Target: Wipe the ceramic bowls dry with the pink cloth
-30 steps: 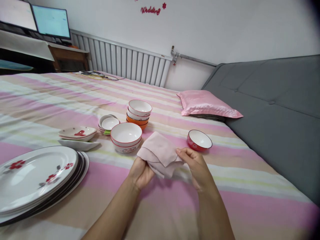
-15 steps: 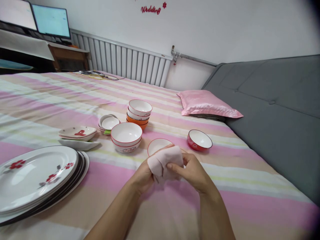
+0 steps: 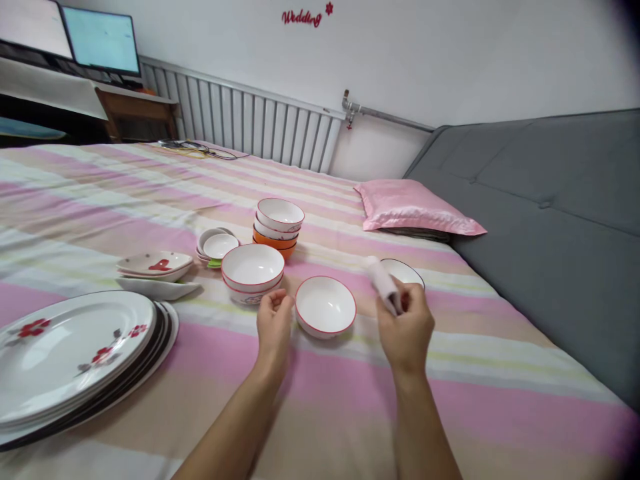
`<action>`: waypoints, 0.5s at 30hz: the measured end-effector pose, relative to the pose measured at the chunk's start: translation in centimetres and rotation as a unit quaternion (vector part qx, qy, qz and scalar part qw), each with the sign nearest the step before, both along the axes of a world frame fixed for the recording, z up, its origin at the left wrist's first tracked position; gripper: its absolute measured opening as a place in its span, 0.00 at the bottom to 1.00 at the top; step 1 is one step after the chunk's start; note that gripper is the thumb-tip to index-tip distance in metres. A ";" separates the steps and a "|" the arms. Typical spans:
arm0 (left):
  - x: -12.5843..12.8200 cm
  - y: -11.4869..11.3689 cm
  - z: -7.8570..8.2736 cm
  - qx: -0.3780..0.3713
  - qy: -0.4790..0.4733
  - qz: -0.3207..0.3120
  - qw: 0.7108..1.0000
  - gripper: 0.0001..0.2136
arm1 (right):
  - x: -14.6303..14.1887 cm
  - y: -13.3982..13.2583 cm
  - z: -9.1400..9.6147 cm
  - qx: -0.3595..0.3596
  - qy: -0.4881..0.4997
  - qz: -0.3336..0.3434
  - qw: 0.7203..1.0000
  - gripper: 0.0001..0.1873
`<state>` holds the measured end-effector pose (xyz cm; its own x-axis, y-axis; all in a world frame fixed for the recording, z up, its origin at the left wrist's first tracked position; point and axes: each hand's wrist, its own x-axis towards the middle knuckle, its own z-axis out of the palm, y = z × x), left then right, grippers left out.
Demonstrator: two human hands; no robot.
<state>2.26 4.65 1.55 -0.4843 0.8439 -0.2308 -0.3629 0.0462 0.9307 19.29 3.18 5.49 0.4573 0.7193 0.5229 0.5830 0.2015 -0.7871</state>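
White wall (image 3: 450,53), ribbed white radiator (image 3: 250,123), grey padded headboard (image 3: 550,193), 2 lit monitors (image 3: 103,41) above a wooden desk (image 3: 135,108)

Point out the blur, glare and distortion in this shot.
Head view: soft even light, faint shadows; the cloth in the right hand is motion-smeared; the stacked plates carry a pale sheen; the monitor is washed out; the right corners darken and blur.

We read one word: red script "Wedding" (image 3: 301,18) on the white wall (image 3: 450,53), far beyond our right hand (image 3: 406,327) fingers. Monitor screens (image 3: 103,41), far up-left of our left hand (image 3: 273,327) fingers: illegible. The saucer (image 3: 159,265)'s red mark is unreadable too.
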 end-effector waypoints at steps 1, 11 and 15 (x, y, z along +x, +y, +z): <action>0.2 0.0 -0.3 -0.007 -0.009 -0.020 1.000 0.13 | -0.5 0.2 -0.4 -0.012 -0.030 0.025 0.999 0.09; 1.0 -0.3 -0.5 -0.009 -0.072 -0.198 0.977 0.11 | -3.1 0.4 -2.1 -0.227 -0.226 0.216 0.922 0.12; 1.4 -1.0 0.3 0.000 -0.069 -0.244 0.967 0.18 | -2.4 -0.2 -1.5 -0.290 -0.241 0.285 0.881 0.04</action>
<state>3.63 3.70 1.89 0.0072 0.9642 -0.2650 -0.4187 0.2436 0.8749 16.87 2.97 4.04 -0.2404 0.9703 0.0262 0.8118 0.2158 -0.5426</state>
